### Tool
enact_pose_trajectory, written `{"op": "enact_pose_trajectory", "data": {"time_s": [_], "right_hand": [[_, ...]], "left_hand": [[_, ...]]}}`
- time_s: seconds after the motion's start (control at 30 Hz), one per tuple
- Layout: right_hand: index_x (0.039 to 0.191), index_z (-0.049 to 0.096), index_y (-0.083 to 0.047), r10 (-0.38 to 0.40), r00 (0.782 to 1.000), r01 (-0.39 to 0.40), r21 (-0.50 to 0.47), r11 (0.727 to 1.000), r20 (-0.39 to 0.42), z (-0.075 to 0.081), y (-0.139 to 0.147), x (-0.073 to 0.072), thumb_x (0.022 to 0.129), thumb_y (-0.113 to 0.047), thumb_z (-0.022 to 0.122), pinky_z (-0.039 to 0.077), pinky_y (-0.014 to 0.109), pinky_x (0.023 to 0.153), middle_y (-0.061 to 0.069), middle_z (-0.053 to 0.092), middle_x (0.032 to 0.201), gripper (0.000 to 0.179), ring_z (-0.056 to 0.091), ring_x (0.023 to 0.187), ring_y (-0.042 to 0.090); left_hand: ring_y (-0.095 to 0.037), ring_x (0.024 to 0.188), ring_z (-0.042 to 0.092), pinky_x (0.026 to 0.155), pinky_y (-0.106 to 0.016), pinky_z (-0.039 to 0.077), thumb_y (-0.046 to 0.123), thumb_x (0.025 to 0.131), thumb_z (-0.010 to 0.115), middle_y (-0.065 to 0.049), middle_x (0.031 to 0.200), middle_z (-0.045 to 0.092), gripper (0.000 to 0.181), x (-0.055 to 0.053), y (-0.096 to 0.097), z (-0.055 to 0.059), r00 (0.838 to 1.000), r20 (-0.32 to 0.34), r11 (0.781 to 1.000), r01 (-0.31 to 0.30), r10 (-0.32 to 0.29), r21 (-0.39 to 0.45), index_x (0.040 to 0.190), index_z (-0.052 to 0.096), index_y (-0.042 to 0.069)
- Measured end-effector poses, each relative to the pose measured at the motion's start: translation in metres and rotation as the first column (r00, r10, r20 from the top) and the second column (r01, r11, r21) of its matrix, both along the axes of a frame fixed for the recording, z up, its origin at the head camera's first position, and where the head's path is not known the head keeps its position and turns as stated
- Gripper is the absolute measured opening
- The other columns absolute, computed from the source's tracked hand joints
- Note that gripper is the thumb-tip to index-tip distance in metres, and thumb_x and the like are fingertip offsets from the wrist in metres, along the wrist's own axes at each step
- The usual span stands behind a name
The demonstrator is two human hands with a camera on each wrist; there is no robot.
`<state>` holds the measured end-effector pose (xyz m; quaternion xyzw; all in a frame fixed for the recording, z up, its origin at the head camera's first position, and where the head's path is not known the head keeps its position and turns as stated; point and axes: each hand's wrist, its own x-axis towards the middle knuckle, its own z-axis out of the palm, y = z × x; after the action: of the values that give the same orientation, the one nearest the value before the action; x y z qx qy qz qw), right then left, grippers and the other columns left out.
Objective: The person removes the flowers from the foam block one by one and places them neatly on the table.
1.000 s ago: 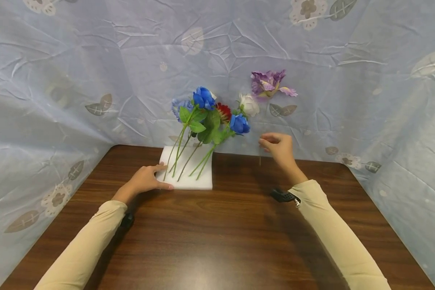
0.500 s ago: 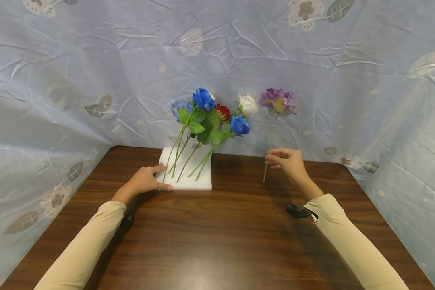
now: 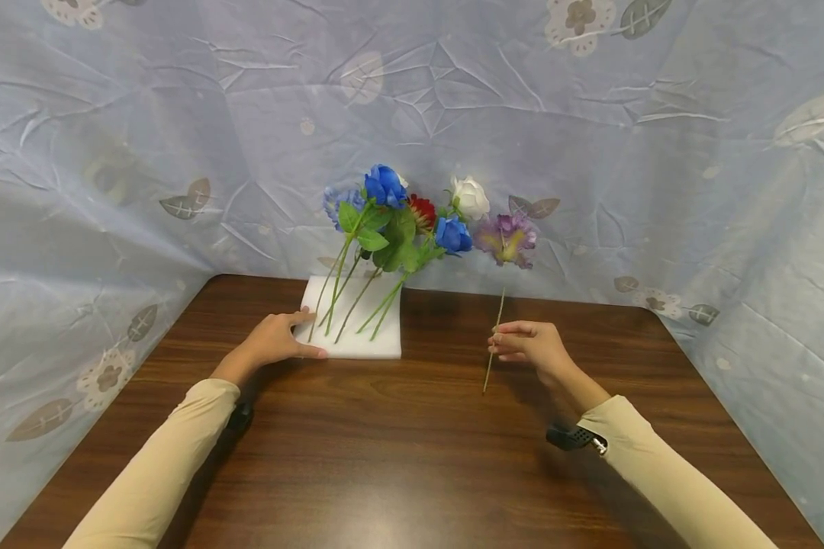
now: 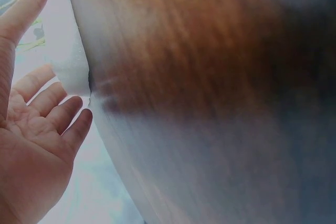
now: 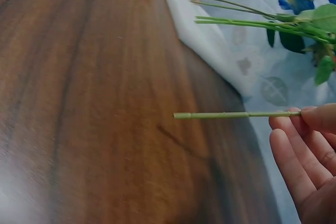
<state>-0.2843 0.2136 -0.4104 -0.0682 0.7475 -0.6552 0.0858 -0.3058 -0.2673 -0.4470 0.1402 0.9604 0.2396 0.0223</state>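
Note:
My right hand (image 3: 539, 351) pinches the thin stem of a purple iris (image 3: 506, 240) between thumb and fingertips, above the table's right half. The lower stem (image 5: 236, 115) points out past the fingers in the right wrist view, its cut end free. My left hand (image 3: 275, 341) rests at the left edge of a white foam sheet (image 3: 367, 349), thumb and fingers spread. Its fingers look relaxed against the foam edge in the left wrist view. Stems lie across the sheet, with blue roses (image 3: 386, 187), a red flower (image 3: 422, 213) and a white rose (image 3: 471, 198) beyond its back edge.
A dark wooden table (image 3: 398, 442) spreads beneath both hands. Pale blue patterned cloth (image 3: 281, 137) hangs behind it and along both sides. Green leaves (image 3: 374, 240) crowd around the flower heads and partly cover one another.
My right hand has drawn the iris down and nearer, from above the back edge to over the table, its bloom lowering beside the white rose. My left hand stays put.

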Motion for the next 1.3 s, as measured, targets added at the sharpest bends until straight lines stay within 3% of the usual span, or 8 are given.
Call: {"op": "enact_pose_trajectory", "data": {"time_s": [0.5, 0.8, 1.3], "right_hand": [[0.130, 0.052, 0.025, 0.124, 0.984, -0.119, -0.040, 0.992, 0.125, -0.026, -0.021, 0.006, 0.096, 0.001, 0.065, 0.064, 0.033, 0.075, 0.006, 0.080, 0.093, 0.044, 0.078, 0.084, 0.016], [0.132, 0.051, 0.024, 0.174, 0.965, -0.167, -0.053, 0.985, 0.195, -0.030, -0.035, 0.005, 0.096, 0.002, 0.065, 0.063, 0.031, 0.076, 0.007, 0.080, 0.094, 0.044, 0.078, 0.084, 0.016], [0.129, 0.056, 0.020, 0.203, 0.950, -0.206, -0.009, 0.978, 0.236, -0.034, -0.053, 0.001, 0.097, -0.002, 0.065, 0.063, 0.032, 0.078, 0.011, 0.079, 0.096, 0.040, 0.078, 0.084, 0.016]], "left_hand": [[-0.048, 0.141, 0.044, 0.110, -0.061, 0.043, 0.060, 0.074, 0.084, -0.024, 0.158, 0.039, 0.102, 0.000, 0.001, 0.000, 1.000, 0.001, 1.000, 0.000, 0.000, 0.006, 0.150, 0.049, 0.002], [-0.048, 0.140, 0.045, 0.110, -0.060, 0.043, 0.059, 0.075, 0.084, -0.024, 0.157, 0.039, 0.101, 0.000, 0.001, 0.000, 1.000, 0.002, 1.000, 0.002, -0.002, 0.001, 0.150, 0.049, 0.002], [-0.047, 0.141, 0.044, 0.111, -0.060, 0.043, 0.061, 0.074, 0.084, -0.023, 0.158, 0.039, 0.102, 0.000, -0.001, 0.001, 1.000, 0.008, 1.000, -0.001, 0.001, 0.000, 0.150, 0.049, 0.003]]}}
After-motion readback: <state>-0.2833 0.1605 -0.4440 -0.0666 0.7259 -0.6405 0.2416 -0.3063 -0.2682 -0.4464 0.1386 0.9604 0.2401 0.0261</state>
